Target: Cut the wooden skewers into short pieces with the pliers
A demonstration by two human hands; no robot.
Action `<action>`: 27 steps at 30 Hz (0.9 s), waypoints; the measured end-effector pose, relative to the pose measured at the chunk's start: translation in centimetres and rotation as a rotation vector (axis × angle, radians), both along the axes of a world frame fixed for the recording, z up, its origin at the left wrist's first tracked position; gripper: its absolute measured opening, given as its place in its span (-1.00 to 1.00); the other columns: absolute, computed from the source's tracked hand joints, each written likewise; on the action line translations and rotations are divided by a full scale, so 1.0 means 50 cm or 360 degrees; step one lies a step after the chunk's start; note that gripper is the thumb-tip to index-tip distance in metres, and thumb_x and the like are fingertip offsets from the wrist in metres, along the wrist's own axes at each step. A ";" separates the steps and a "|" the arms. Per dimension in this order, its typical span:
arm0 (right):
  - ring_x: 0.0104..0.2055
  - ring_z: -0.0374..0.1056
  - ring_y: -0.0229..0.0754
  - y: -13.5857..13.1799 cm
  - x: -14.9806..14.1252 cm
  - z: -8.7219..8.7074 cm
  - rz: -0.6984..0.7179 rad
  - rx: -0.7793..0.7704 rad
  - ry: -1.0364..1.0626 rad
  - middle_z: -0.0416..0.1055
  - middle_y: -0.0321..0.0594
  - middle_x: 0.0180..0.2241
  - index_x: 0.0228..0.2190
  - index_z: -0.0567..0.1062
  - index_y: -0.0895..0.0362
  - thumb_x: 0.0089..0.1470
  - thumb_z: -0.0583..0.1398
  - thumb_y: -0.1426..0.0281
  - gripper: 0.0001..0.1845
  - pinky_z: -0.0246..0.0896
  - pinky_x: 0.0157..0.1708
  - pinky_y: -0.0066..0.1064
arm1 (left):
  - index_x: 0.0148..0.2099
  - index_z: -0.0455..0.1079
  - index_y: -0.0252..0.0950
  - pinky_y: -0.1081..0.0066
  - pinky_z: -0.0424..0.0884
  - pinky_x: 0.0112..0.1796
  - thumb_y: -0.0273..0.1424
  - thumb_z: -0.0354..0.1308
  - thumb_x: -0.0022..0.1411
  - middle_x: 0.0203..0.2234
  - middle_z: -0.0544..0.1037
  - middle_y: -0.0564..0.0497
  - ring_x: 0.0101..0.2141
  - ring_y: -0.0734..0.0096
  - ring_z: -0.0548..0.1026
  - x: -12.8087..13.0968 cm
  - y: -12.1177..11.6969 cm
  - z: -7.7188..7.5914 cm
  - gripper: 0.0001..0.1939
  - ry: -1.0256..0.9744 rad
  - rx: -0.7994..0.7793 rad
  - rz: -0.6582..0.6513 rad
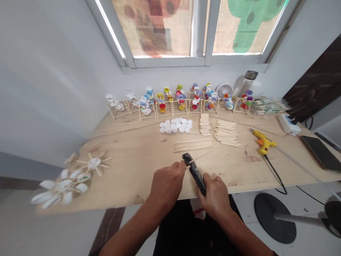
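Left hand: the left hand (167, 184) is closed, fingertips pinching a thin wooden stick (189, 164) close to the tool's head.

Right hand: the right hand (214, 198) is curled firmly around the handles of black end-cutting nippers (197, 176), which are worn and scuffed.

Stick: it sits at the nippers' jaws, which stand nearly closed on it, above the front edge of the table; the left fingers are just beside the jaws.

Table: a plywood table (128, 170) runs under both hands, which hover over its near edge.

Middle of the table: a cluster of white bottle caps (175, 125), a short stack of craft sticks (205, 124), a larger pile of craft sticks (226, 133) and a flat row of long wooden sticks (193, 145).

Back row: stick frames carrying colourful bottle-cap wheels (181, 101) line up under the window (170, 32), with a small white fan (223, 90) and a glass bottle (245, 83) behind them.

Right side: a yellow hot glue gun (263, 141) lies with its black cord (273, 174) trailing off the table, near a power strip (289, 124) and a dark smartphone (321, 153).

Left side: a white spoon-bladed wheel (62, 188), blurred, lies at the table's edge.
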State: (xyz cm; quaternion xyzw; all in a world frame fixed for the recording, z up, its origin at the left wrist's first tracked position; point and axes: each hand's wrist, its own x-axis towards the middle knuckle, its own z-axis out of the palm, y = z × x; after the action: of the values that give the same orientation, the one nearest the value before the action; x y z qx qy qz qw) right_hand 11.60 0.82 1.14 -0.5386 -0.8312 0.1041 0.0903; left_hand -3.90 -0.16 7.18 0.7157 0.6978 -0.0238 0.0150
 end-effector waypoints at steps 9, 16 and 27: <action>-0.48 0.25 -0.24 -0.007 0.003 0.026 0.0095 -0.0587 0.0605 0.34 -0.31 -0.57 -0.53 0.29 0.12 0.07 0.05 0.29 -0.79 0.02 -0.46 -0.47 | -0.34 0.30 -0.29 0.48 0.18 -0.49 -0.34 -0.20 0.28 -0.54 0.46 0.02 -0.51 0.41 0.41 -0.046 -0.003 0.014 -0.71 -0.0751 -0.0019 -0.0078; -0.70 0.11 -0.35 -0.017 0.013 0.055 0.0115 -0.1489 0.1366 0.12 -0.47 -0.74 -0.52 0.24 0.12 0.10 0.01 0.18 -0.71 0.12 -0.60 -0.51 | -0.34 0.31 -0.31 0.54 0.16 -0.56 -0.20 -0.13 0.25 -0.70 0.19 0.17 -0.63 0.56 0.18 -0.052 0.001 0.003 -0.68 -0.1761 -0.0180 -0.0034; -0.53 0.25 -0.26 -0.011 0.030 0.068 0.0180 -0.0765 0.0703 0.29 -0.36 -0.61 -0.57 0.23 0.10 0.05 0.04 0.33 -0.80 0.06 -0.48 -0.49 | -0.39 0.29 -0.34 0.49 0.30 -0.47 -0.29 -0.08 0.20 -0.57 0.48 0.02 -0.55 0.52 0.34 -0.099 0.077 0.061 -0.76 -0.1856 0.0057 0.0026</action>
State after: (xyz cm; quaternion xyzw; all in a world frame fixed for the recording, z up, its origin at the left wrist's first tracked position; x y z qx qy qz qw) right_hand 13.10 0.26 4.52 -0.4619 -0.7718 0.4164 0.1328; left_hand -8.86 3.70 10.21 0.6054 0.5800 0.3860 0.3848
